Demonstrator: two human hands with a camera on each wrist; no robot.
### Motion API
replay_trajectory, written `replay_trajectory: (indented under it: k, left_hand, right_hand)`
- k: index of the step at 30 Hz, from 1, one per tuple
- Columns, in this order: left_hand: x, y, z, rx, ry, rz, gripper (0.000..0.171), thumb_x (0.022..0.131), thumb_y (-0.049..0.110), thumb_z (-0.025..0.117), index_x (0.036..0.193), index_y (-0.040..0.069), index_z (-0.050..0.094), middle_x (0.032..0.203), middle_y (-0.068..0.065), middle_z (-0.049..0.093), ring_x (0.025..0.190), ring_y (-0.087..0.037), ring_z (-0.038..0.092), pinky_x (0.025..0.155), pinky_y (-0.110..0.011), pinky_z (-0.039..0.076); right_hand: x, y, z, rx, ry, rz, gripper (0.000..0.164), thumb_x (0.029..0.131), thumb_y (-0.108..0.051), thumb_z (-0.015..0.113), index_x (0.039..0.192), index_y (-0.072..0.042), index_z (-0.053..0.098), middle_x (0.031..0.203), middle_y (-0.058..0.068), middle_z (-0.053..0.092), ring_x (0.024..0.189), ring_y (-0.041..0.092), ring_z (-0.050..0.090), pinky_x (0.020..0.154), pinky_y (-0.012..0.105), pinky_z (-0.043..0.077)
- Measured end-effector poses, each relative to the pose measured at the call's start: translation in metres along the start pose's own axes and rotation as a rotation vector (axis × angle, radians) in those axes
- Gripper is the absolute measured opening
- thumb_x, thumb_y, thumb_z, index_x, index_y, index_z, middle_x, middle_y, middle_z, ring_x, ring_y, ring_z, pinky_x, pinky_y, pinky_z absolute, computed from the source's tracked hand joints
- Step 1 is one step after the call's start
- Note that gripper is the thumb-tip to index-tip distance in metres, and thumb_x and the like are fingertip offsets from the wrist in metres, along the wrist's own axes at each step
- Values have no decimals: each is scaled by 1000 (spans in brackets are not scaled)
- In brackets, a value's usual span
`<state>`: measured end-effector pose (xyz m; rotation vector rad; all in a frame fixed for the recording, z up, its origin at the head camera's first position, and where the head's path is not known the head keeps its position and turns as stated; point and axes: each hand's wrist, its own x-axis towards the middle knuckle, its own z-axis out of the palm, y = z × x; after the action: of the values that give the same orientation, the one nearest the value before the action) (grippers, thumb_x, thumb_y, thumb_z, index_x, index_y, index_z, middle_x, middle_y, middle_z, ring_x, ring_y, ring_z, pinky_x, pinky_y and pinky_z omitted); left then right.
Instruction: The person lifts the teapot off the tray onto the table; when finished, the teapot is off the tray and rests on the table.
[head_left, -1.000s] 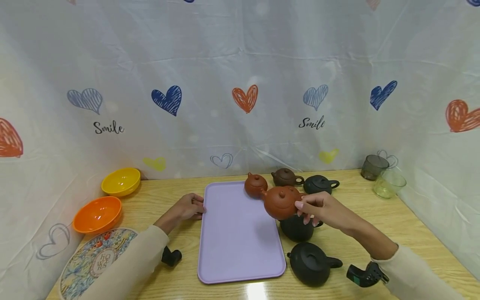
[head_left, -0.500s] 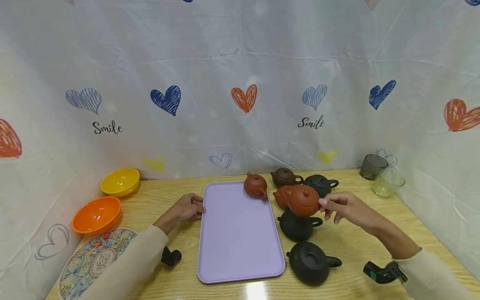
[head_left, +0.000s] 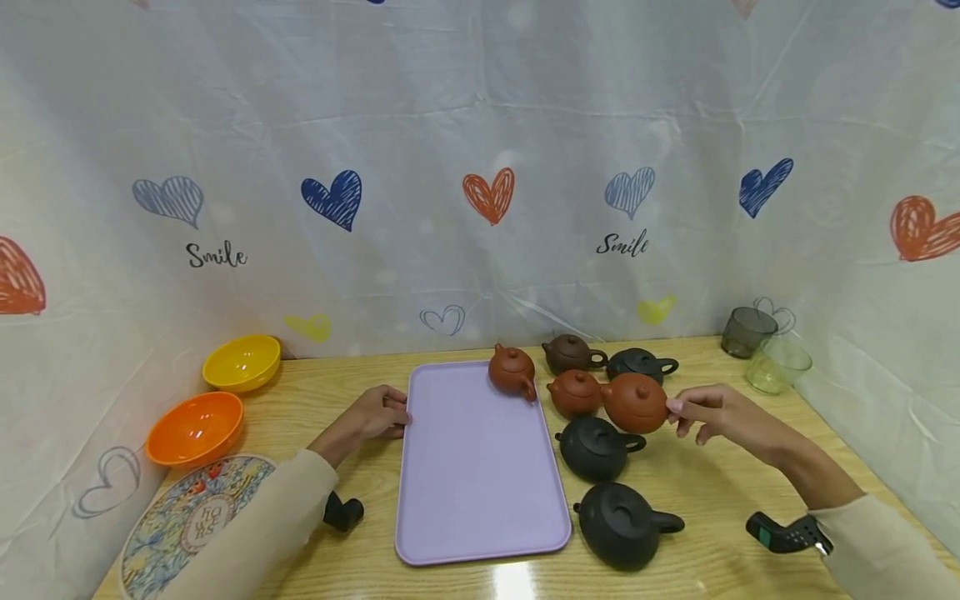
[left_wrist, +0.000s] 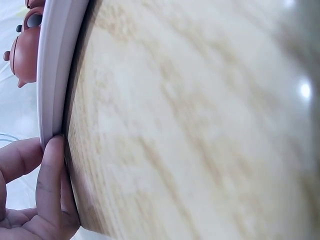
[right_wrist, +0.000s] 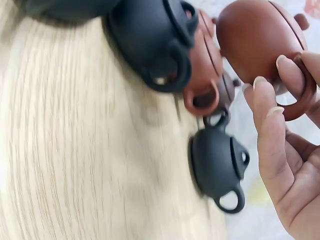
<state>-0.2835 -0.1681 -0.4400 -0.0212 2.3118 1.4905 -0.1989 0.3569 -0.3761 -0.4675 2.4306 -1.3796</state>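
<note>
My right hand (head_left: 712, 410) pinches the handle of a reddish-brown clay teapot (head_left: 633, 404), its index finger through the loop in the right wrist view. That teapot (right_wrist: 262, 37) hangs above the table, spout toward the left. Thumb and fingers of my left hand (head_left: 378, 412) grip the left rim of a lilac tray (head_left: 472, 483). On the tray's far right corner sits a smaller reddish teapot (head_left: 510, 369). Right of the tray stand another reddish teapot (head_left: 574, 395), a dark brown one (head_left: 567, 353) and several black teapots (head_left: 618, 525).
An orange bowl (head_left: 197, 429) and a yellow bowl (head_left: 242, 364) stand at the left, behind a round patterned mat (head_left: 198, 525). A grey glass (head_left: 748, 332) and a greenish glass (head_left: 778, 367) are at the back right. A cloth with hearts hangs behind the table.
My right hand has carried the reddish-brown teapot rightward, from over the tray's right edge to beyond the reddish teapot beside the tray. The left hand and tray have stayed put.
</note>
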Motion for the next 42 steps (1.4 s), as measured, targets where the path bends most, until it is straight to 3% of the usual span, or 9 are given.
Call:
replay_trajectory:
  k: [3,12,17,25,42]
  left_hand:
    - [1,-2,0,-4,5,-6,42,93,3,66,130,-6,48,117,-21,56,96,-24,65,79,-32,61]
    - [1,-2,0,8,11,-5,42,93,4,66,130,-6,48,118,-21,56,97,-24,65,80,-32,61]
    - [0,-1,1,8,15,-6,41,93,3,66,129,-6,49,117,-21,57,96,-24,65,79,-32,61]
    - [0,0,1,16,15,-7,42,93,3,66,130,-6,49,117,-21,57,96,-24,65,80,-32,61]
    - [1,0,2,23,25,-6,42,93,4,66,129,-6,49,117,-21,57,96,-23,65,79,-32,61]
  right_hand:
    - [-2,8,-6,10,2,-1,27,107,-19,47,105,-3,69,92,0,68,87,23,66,70,37,58]
    - [-4,30,-19,17,5,47,34,107,-20,48,102,10,62,92,8,67,87,23,65,70,38,58]
    - [-6,43,-26,32,-16,72,34,107,-20,47,99,10,61,91,6,66,88,23,63,71,38,58]
    - [-7,55,-32,41,-36,101,35,107,-20,49,106,13,59,95,7,66,89,23,64,73,37,58]
    - [6,65,-33,102,-73,161,33,107,-24,48,108,7,60,98,6,65,85,20,65,70,35,56]
